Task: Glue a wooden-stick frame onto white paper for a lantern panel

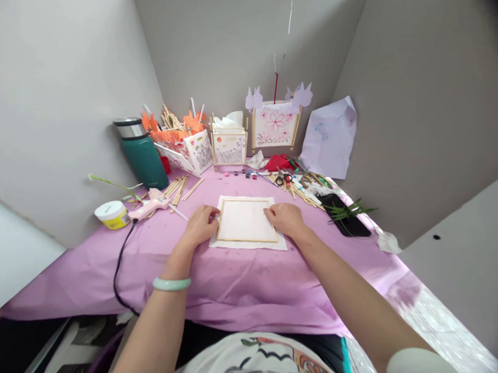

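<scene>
A square frame of thin wooden sticks (245, 200) lies on a sheet of white paper (246, 221) on the purple tablecloth (220, 276). My left hand (201, 224) rests against the frame's left edge, fingers curled and pressing on it. My right hand (286, 218) lies on the frame's right edge, fingers bent down onto the stick. A pale green bangle (171, 284) sits on my left wrist.
A pink glue gun (148, 208) with a black cord lies to the left, beside a white jar (112, 214) and a green flask (142, 152). Paper lanterns (276, 125) and loose sticks (178, 188) stand at the back. Scissors (282, 179), a black phone (344, 221) and green leaves lie on the right.
</scene>
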The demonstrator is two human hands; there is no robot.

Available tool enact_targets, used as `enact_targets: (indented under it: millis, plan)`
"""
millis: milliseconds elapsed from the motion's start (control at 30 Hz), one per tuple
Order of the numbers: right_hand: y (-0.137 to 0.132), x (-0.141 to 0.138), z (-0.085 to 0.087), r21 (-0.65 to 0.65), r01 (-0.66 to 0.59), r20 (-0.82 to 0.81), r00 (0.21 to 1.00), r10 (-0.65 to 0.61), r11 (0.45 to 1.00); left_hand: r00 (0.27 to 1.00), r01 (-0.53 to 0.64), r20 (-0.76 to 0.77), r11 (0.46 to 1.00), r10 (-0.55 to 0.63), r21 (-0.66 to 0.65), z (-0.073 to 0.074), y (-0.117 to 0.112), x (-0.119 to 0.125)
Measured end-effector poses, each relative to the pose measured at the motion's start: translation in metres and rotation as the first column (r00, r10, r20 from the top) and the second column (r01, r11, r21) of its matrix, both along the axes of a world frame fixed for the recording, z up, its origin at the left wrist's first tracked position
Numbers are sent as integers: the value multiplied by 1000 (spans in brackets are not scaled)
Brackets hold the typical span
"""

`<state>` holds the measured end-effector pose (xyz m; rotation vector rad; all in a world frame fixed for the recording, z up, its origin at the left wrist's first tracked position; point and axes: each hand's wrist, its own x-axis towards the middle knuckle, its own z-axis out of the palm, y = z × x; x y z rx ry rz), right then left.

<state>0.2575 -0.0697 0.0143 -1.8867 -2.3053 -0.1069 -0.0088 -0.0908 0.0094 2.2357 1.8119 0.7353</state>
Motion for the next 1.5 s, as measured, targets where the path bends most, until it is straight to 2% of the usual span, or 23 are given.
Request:
enact_targets:
  millis: [367,800,900,1000,1133,1233,1333,1500]
  plan:
    - [3,2,-1,24,71,-15,997,-70,997,1000,-2,10,1000,2,1,0,0,0]
    - [3,1,-3,8,79,-29,996,-79,997,1000,-27,16,1000,27,-14,0,-1,2]
    - [3,3,-3,5,86,-51,995,-85,996,996,-61,58,997,64,-48,5,-3,2]
    - [8,7,2,1,95,-79,992,-95,995,992,-84,84,993,90,-81,17,-2,-1]
    - [26,5,18,35,75,-101,992,-71,997,987,-127,88,987,136,-98,44,16,-1]
    - [42,-10,28,71,-8,-101,995,15,997,984,-159,63,979,168,-124,58,41,9]
    - [51,-28,27,86,-115,-89,988,123,990,979,-199,19,964,205,-175,55,64,20]
    - [53,-42,12,108,-183,-65,979,191,977,967,-249,1,950,254,-188,32,77,19]
